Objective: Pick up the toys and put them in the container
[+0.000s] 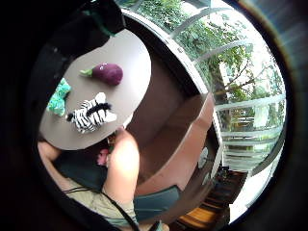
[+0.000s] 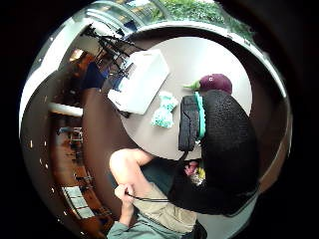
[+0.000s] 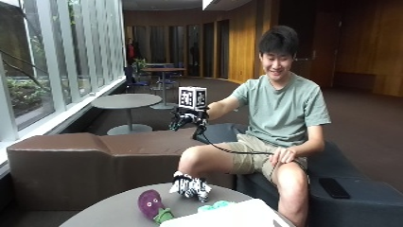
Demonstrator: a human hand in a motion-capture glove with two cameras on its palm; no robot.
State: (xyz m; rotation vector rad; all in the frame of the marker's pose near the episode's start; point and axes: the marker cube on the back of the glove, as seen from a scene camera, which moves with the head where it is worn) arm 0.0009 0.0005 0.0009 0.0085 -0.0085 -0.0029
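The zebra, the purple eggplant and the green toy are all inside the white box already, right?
No. The zebra, eggplant and green toy lie on the table beside the white box, as the outside view shows.

Round grey table [image 3: 119, 210] seen in foreground. Brown leather bench [image 3: 82, 161] set behind it, along tall windows [image 3: 38, 61]. Dark cushioned seat [image 3: 340, 182] occupied by person in green T-shirt [image 3: 286, 111] and khaki shorts [image 3: 252, 158]. Black phone [image 3: 334, 187] laid on seat beside person's knee. Second round table [image 3: 126, 100] seen near windows, third table with chairs [image 3: 162, 73] farther back. Wood-panelled wall [image 3: 372, 42] seen behind. Trees [image 1: 226, 62] visible through glass.
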